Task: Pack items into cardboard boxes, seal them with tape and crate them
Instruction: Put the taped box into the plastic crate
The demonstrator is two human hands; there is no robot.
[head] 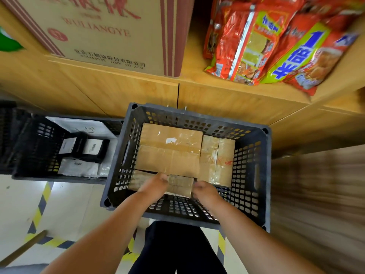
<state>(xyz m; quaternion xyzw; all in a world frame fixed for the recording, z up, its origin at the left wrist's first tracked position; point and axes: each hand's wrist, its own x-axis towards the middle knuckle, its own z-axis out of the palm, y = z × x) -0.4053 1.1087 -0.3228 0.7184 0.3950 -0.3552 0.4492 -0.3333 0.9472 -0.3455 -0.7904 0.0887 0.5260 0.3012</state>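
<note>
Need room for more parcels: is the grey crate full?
Not full: taped boxes cover the far part of the grey crate, but bare mesh floor shows at its near side.

Seemingly taped boxes (169, 149) in grey crate (249, 175)

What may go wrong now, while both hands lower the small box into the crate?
1. The left hand and right hand hold the small box close to the large boxes. It may catch on an edge and settle tilted.
2. The space left near the front wall of the crate looks tight, so fingers may get pinched between box and wall.
</note>
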